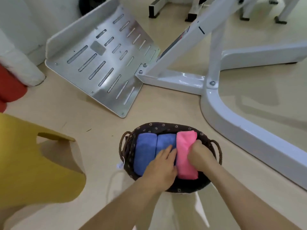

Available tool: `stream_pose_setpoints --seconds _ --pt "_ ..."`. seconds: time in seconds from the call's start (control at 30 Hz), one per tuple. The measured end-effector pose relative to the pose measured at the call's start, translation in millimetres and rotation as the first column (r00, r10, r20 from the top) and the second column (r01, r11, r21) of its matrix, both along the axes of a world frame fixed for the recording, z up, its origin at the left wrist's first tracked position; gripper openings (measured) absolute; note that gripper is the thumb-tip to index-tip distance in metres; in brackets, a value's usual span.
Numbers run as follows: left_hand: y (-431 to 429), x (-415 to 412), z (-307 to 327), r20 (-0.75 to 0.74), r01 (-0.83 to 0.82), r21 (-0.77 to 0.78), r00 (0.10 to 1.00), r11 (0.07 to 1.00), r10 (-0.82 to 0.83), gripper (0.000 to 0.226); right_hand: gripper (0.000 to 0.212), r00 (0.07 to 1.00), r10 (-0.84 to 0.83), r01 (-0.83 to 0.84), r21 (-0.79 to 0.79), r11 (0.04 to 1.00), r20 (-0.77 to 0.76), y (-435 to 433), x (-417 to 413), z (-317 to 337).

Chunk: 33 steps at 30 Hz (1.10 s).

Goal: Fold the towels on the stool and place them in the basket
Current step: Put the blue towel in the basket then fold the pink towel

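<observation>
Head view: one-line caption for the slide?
Right hand grips the pink towel in the basket beside two blue towels, left hand resting on one; yellow stool at left.

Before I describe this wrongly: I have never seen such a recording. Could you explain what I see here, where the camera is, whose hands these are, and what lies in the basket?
No machine works here: a person uses two bare hands. The picture comes from a camera worn on the head, looking down, so both arms enter from below. On the floor stands a woven basket. In it lie a left blue towel, a middle blue towel and a pink towel, side by side. The left hand rests with straight fingers on the middle blue towel. The right hand curls round the pink towel, probably tucking it in. The yellow stool is at the left; the white frame and metal plate behind play no part.
</observation>
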<state>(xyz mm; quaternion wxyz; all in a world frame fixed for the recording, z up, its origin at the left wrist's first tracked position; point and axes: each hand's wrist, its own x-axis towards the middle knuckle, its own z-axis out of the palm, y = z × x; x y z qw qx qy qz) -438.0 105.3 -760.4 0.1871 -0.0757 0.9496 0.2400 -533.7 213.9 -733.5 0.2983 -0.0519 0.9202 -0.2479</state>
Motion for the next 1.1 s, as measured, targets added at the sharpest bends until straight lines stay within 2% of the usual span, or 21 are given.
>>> stream_pose_setpoints --seconds 0.03,0.07,0.1,0.13,0.17,0.2,0.27,0.33,0.43,0.53,0.63,0.67,0.73,0.8,0.87,0.9,0.93,1.03,1.1 --pt "6.1 -1.2 -5.7 0.021 -0.033 0.007 0.999 0.999 0.033 0.06 0.026 0.998 0.016 -0.019 0.054 0.998 0.069 0.0 -3.2 -1.5" --pt "11.4 -1.9 -10.8 0.026 -0.05 -0.012 0.998 0.999 0.05 0.06 0.023 0.985 0.166 -0.157 0.191 0.969 -0.035 5.4 -5.5 -11.5" --pt "15.7 -2.2 -14.0 0.027 -0.048 -0.058 0.998 0.997 0.049 0.06 0.021 0.99 0.13 -0.115 0.225 0.968 -0.055 5.5 -5.9 -12.5" --pt "19.0 -2.6 -16.9 0.027 -0.034 -0.116 0.999 0.993 0.037 0.06 0.022 0.998 -0.039 0.04 0.02 0.999 -0.047 3.2 -3.9 -6.5" --pt "20.6 -3.2 -19.2 0.02 -0.029 -0.165 0.999 0.986 0.033 0.06 0.023 0.996 -0.07 0.069 0.019 0.997 0.06 4.2 -6.6 -9.6" --pt "21.9 -4.2 -20.3 0.01 -0.033 -0.203 0.999 0.979 0.035 0.06 0.026 0.999 -0.02 0.017 0.074 0.997 0.033 6.0 -7.2 -20.4" --pt "24.4 -7.3 -21.9 0.001 -0.022 -0.259 1.0 0.966 0.023 0.062 0.03 0.993 0.089 -0.097 0.12 0.988 0.073 7.4 -11.3 -37.9" --pt "26.7 -10.6 -21.4 0.019 0.011 -0.306 1.0 0.952 -0.006 0.064 0.028 0.991 0.098 -0.114 0.182 0.977 0.093 5.9 -11.7 -40.7" --pt "25.6 -16.8 -19.3 0.029 0.066 -0.341 0.998 0.938 -0.06 0.067 0.028 0.988 0.149 -0.137 0.278 0.951 -0.026 1.4 -12.8 -44.0" --pt "23.7 -23.1 -19.3 0.072 0.08 -0.261 0.995 0.962 -0.063 0.072 0.041 0.939 0.289 -0.209 0.354 0.911 -0.189 -1.7 -7.1 -37.4" --pt "23.6 -31.1 -18.2 0.124 0.083 -0.191 0.99 0.978 -0.06 0.078 0.064 0.811 0.414 -0.254 0.389 0.885 -0.413 1.7 6.2 -35.1" --pt "22.9 -33.7 -17.3 0.157 0.098 -0.167 0.985 0.981 -0.072 0.081 0.073 0.768 0.466 -0.314 0.377 0.871 -0.438 5.5 9.5 -35.3" --pt "16.3 -39.2 -13.9 0.217 0.141 -0.113 0.969 0.984 -0.114 0.083 0.082 0.666 0.642 -0.48 0.441 0.759 -0.379 15.3 8.8 -40.8" --pt "2.5 -44.0 -6.5 0.22 0.198 -0.04 0.958 0.979 -0.185 0.071 0.083 0.595 0.724 -0.557 0.471 0.684 -0.349 19.8 1.9 -44.9" --pt "-15.8 -44.7 0.7 0.134 0.198 0.011 0.971 0.98 -0.197 0.061 0.08 0.596 0.756 -0.595 0.483 0.642 -0.272 17.7 -5.9 -48.3" --pt "-24.8 -42.7 1.2 0.088 0.188 -0.012 0.978 0.982 -0.186 0.067 0.078 0.575 0.79 -0.634 0.494 0.595 -0.213 15.5 -9.0 -50.7" --pt "-32.8 -39.1 0.3 0.063 0.198 -0.076 0.979 0.977 -0.193 0.077 0.079 0.597 0.787 -0.66 0.462 0.592 -0.155 12.9 -11.1 -51.9" --pt "-45.2 -25.3 -12.6 0.127 0.268 -0.269 0.962 0.925 -0.241 0.099 0.091 0.701 0.712 -0.644 0.394 0.656 -0.04 6.6 -14.2 -58.7" --pt "-44.5 -24.7 -20.3 0.158 0.263 -0.269 0.961 0.927 -0.227 0.1 0.095 0.675 0.737 -0.665 0.408 0.626 -0.031 9.0 -15.0 -63.9"
